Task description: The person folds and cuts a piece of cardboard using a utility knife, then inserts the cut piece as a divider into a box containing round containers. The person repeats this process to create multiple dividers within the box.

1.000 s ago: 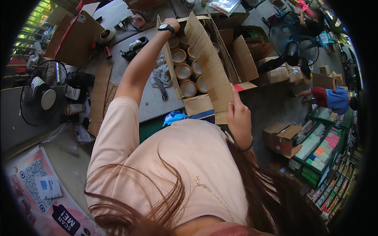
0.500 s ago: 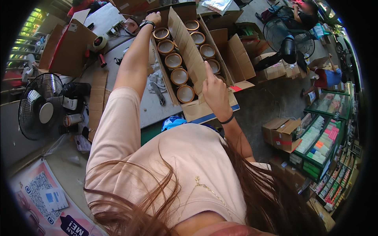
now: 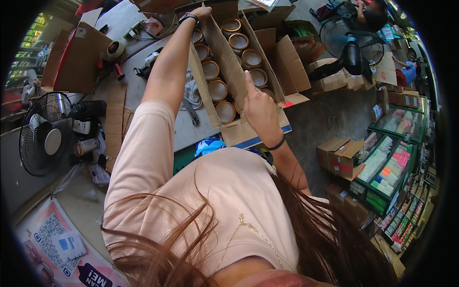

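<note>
An open cardboard box (image 3: 212, 111) on the table holds two rows of round glass jars (image 3: 210, 70) with orange-brown rims and pale tops. A tall cardboard divider (image 3: 224, 50) stands lengthwise between the rows. Its far end meets my left hand (image 3: 203, 12), whose fingers are closed on the edge. My right hand (image 3: 261, 112) is at the near end, index finger stretched along the cardboard and the other fingers curled on it. The thumb is hidden. My left forearm covers part of the box's left side.
Left of the box lie a grey-handled tool (image 3: 190, 113), a tape roll (image 3: 114, 49) and an open carton (image 3: 79, 60). Fans stand at left (image 3: 50, 136) and right (image 3: 351, 57). Another open carton (image 3: 287, 67) adjoins the box. At far right, people are near glass display cases (image 3: 389, 165).
My left hand has moved right and farther away with the divider's far end. My right hand has barely shifted. The box's left wall shows more, and the person in blue has shifted at far right.
</note>
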Tool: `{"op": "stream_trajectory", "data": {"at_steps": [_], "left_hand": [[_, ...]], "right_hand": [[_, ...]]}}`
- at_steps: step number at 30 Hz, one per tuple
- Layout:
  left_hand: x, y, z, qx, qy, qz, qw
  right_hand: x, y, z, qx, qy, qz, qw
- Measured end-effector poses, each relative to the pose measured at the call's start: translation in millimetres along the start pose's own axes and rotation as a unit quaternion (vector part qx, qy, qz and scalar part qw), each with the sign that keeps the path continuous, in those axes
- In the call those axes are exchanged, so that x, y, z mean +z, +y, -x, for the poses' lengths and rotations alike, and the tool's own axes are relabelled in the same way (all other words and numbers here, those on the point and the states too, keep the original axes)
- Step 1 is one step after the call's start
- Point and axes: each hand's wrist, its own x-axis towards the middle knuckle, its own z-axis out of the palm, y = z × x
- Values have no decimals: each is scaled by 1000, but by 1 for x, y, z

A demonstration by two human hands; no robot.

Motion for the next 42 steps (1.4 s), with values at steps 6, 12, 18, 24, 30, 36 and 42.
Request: {"op": "stream_trajectory", "data": {"at_steps": [6, 12, 18, 24, 30, 36, 42], "left_hand": [[-21, 5, 16, 4, 39, -31, 999], [-32, -9, 4, 6, 57, -47, 997], [-29, -11, -4, 9, 54, -46, 997], [-25, -15, -2, 9, 53, -46, 997], [-29, -20, -6, 9, 51, -61, 997], [-20, -21, 10, 22, 27, -68, 997], [-8, -27, 31, 29, 20, -71, 997]], "right_hand": [[-9, -8, -13, -39, 24, 39, 998], [-13, -32, -19, -70, -6, 81, 994], [-15, -23, -19, -59, 16, 90, 994], [-47, -33, -42, -50, 4, 70, 996], [-65, -36, -72, -142, 27, 68, 987], [-41, -23, -56, -97, -9, 59, 994], [-2, -11, -30, -83, 2, 80, 993]]}}
